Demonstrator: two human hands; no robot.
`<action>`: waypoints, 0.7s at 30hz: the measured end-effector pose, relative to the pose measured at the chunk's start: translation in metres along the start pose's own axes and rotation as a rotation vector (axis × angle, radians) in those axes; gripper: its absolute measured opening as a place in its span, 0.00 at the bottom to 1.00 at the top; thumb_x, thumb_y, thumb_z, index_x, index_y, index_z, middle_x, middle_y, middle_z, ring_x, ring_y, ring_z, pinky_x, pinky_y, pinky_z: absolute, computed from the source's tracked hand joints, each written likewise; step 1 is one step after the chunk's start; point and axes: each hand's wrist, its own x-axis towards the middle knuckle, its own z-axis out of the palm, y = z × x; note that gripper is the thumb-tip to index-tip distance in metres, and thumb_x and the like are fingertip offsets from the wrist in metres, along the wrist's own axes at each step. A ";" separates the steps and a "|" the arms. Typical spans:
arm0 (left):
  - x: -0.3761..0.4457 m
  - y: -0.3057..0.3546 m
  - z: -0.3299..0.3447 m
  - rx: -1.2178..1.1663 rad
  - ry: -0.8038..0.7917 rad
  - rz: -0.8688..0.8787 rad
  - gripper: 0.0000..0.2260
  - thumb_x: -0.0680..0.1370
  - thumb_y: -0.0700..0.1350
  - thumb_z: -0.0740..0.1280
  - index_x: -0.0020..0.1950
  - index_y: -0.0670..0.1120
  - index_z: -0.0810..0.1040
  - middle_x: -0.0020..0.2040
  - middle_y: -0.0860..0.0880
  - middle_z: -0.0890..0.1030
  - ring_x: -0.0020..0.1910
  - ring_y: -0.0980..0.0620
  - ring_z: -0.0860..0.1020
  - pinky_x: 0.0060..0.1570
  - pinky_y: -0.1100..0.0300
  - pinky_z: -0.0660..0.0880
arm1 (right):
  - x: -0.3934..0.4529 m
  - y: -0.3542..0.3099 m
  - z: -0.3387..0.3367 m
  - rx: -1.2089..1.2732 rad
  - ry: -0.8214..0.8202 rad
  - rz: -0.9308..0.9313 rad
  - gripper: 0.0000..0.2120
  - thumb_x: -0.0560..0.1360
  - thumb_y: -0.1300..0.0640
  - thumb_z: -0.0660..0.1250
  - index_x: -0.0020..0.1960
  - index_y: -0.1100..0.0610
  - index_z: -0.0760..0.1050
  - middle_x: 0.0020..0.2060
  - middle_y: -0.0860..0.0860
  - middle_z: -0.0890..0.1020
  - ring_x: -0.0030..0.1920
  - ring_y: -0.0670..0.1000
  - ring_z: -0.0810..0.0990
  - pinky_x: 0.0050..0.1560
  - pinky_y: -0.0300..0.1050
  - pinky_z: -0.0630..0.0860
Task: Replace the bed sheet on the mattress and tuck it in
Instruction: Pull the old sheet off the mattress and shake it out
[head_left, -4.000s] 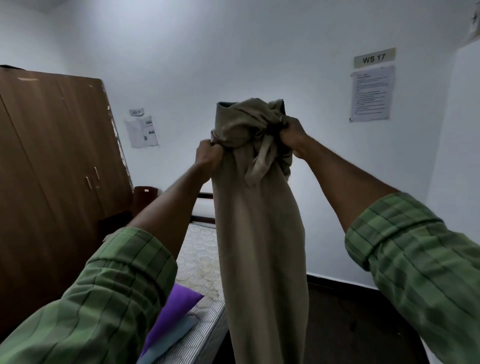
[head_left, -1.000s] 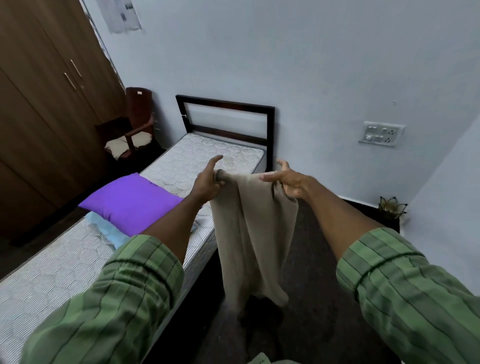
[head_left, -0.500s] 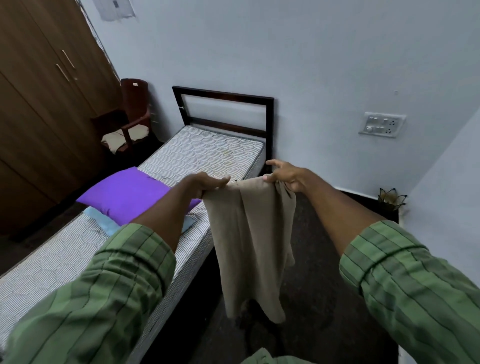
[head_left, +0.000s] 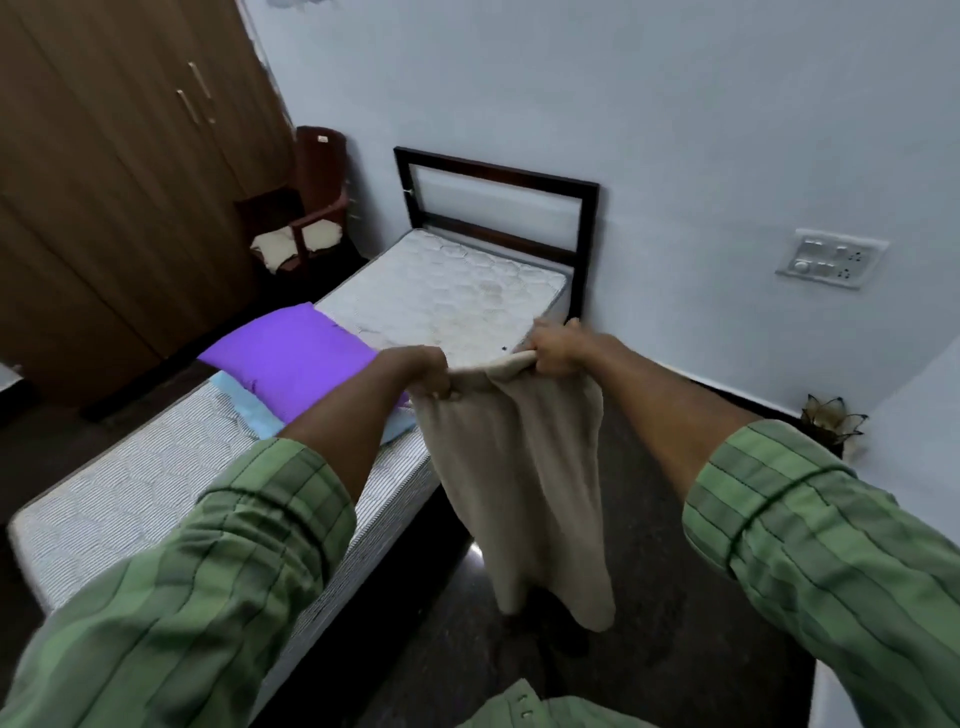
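Beside the bare mattress (head_left: 447, 296), the left hand (head_left: 423, 371) and right hand (head_left: 558, 345) each grip the top edge of the beige sheet (head_left: 524, 467). Its bunched length hangs straight down toward the floor, off the mattress side. The mattress lies ahead and left, nearer the left hand.

Purple pillow (head_left: 291, 358) on a light blue cloth (head_left: 244, 408), brown wardrobe (head_left: 119, 171), dark chair (head_left: 306, 213) beside it, wall switchboard (head_left: 828, 258), small plant (head_left: 831, 418) by the wall

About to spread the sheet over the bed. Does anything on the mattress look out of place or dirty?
Yes. A purple pillow lies askew across the mattress middle, on a light blue cloth, so both sit in the sheet's way. Faint brownish stains mark the quilting near the headboard.
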 end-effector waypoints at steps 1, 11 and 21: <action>-0.007 -0.015 -0.002 -0.004 -0.054 -0.042 0.19 0.77 0.57 0.72 0.53 0.41 0.82 0.44 0.43 0.81 0.40 0.44 0.77 0.46 0.54 0.75 | 0.003 -0.011 -0.007 0.028 -0.048 -0.038 0.15 0.76 0.50 0.67 0.62 0.47 0.81 0.67 0.51 0.80 0.67 0.55 0.76 0.65 0.56 0.75; -0.129 -0.205 0.054 -0.284 -0.256 -0.429 0.31 0.71 0.65 0.76 0.59 0.39 0.80 0.49 0.41 0.81 0.43 0.44 0.77 0.41 0.57 0.74 | 0.069 -0.216 -0.043 0.054 -0.259 -0.380 0.13 0.75 0.48 0.75 0.51 0.58 0.81 0.38 0.52 0.81 0.31 0.51 0.75 0.27 0.37 0.69; -0.257 -0.352 0.123 -0.365 0.259 -0.897 0.17 0.74 0.58 0.74 0.60 0.54 0.82 0.59 0.49 0.82 0.61 0.44 0.80 0.50 0.51 0.74 | 0.111 -0.462 -0.050 -0.059 -0.132 -0.754 0.11 0.77 0.50 0.73 0.53 0.56 0.82 0.52 0.56 0.85 0.46 0.55 0.82 0.37 0.41 0.76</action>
